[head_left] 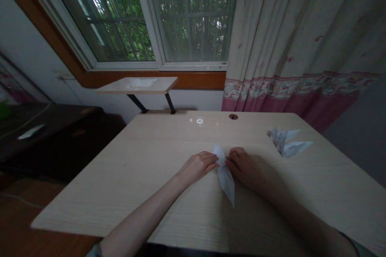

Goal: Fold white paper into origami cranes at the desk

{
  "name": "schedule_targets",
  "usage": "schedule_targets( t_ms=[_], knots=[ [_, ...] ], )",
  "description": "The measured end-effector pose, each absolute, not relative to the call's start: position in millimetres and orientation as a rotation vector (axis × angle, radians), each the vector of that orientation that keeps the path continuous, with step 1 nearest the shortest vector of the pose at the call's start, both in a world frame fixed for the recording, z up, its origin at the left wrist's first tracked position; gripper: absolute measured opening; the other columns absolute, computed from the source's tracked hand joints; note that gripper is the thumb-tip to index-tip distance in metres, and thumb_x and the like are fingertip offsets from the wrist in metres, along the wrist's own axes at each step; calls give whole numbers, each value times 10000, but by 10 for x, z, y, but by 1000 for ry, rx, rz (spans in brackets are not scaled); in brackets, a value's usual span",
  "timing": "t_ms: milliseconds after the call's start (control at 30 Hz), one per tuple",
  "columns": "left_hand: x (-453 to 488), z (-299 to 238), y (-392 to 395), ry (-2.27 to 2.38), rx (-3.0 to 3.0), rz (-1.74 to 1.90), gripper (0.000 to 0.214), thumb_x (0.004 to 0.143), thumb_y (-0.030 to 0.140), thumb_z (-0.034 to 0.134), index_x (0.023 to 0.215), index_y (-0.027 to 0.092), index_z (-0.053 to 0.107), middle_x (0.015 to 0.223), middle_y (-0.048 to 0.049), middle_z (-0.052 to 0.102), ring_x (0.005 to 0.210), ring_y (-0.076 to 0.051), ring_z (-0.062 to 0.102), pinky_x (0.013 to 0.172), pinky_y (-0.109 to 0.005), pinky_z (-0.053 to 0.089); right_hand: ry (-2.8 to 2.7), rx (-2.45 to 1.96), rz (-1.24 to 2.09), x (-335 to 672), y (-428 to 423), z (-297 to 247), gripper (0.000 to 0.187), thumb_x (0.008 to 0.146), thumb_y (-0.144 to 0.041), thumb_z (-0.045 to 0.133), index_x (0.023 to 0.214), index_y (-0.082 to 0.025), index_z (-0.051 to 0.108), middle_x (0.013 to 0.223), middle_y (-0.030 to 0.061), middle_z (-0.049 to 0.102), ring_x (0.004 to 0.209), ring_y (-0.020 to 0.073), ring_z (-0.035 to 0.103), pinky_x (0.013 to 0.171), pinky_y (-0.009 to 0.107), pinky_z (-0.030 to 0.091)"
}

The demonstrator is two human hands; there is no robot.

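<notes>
- At your fingertips [217,164], the folded paper [224,178] lay between your left hand [196,167] and right hand [243,164], their curled fingers closed against its two sides; how firmly they gripped, you could not tell.
- Its long axis ran from far left to near right, its lower point aimed toward you; neither hand was clearly nearer.
- Off to your right, a paper crane [285,142] sat well apart on the desk [120,176].
- Beyond, a shelf [135,85] stood beneath the window [193,16].
</notes>
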State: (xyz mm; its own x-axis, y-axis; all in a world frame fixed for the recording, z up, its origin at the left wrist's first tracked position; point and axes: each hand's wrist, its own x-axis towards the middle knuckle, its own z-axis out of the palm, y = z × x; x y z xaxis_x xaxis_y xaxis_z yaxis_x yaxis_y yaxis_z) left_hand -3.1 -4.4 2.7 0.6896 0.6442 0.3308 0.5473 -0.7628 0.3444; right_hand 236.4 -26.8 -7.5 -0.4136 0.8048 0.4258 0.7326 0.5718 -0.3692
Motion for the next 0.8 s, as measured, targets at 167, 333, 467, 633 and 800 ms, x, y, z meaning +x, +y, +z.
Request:
schedule_targets(
  t_ms=[167,333,467,633,800],
  knots=[
    [-40,31,-50,943,2681,653,307,1037,384,498,1203,201,682,1191,-58,736,1129,-208,683,1010,-369,550,-2278,-1121,290,2356,-277,-31,112,980,-250,528,950,-218,631,990,75,640,988,222,607,911,397,542],
    [-57,52,-50,912,2692,665,323,1036,401,495,1210,200,680,1201,-62,733,1140,-210,675,1007,-370,551,-2218,-1096,318,2362,-276,-34,152,994,-253,503,968,-215,648,980,78,657,963,220,618,888,402,553],
    [-52,115,-83,886,2643,698,323,1044,370,482,1262,193,642,1231,-63,719,1152,-205,668,1016,-369,545,-2186,-1046,305,2381,-282,-23,188,1007,-283,490,990,-228,669,985,78,670,962,223,630,862,403,571],
    [-41,196,-109,793,2651,896,313,1029,250,483,1315,181,592,1233,-68,711,1131,-188,661,998,-364,554,-2194,-937,126,2399,-302,20,240,1018,-285,470,1018,-260,709,972,79,702,977,244,636,865,438,580],
    [-71,214,-99,760,2725,1051,349,990,206,510,1334,211,570,1334,-92,648,1211,-211,615,1021,-414,538,-2064,-942,-20,2408,-334,42,250,1012,-254,481,1098,-247,716,991,96,715,948,249,658,857,445,587]
  ],
)
